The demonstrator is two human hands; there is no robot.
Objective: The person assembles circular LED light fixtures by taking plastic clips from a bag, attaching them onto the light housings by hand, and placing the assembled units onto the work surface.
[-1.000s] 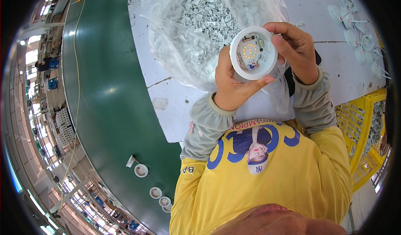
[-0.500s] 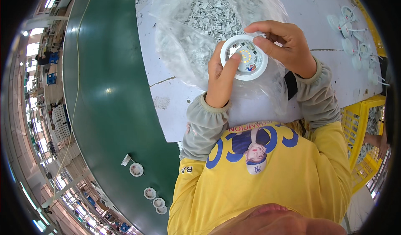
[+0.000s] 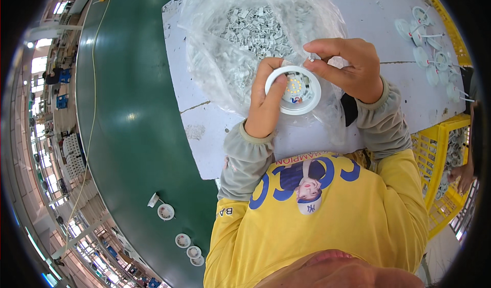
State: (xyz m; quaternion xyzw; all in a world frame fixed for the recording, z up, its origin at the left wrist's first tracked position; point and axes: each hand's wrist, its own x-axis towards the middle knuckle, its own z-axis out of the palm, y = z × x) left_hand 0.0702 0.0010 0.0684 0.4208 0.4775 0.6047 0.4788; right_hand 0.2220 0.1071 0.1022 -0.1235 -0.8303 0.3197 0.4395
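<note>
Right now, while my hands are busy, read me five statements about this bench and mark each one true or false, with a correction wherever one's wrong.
1. The left hand holds a round white LED lamp. True.
2. The clear plastic bag is empty. False: the clear plastic bag holds a heap of small pale plastic pieces.
3. The right hand pinches a small white part between thumb and forefinger. True.
4. The slotted yellow crate stands at the left of the picture. False: the slotted yellow crate is at the right.
5. Several white lamps lie on the green surface at the lower left. True.
</note>
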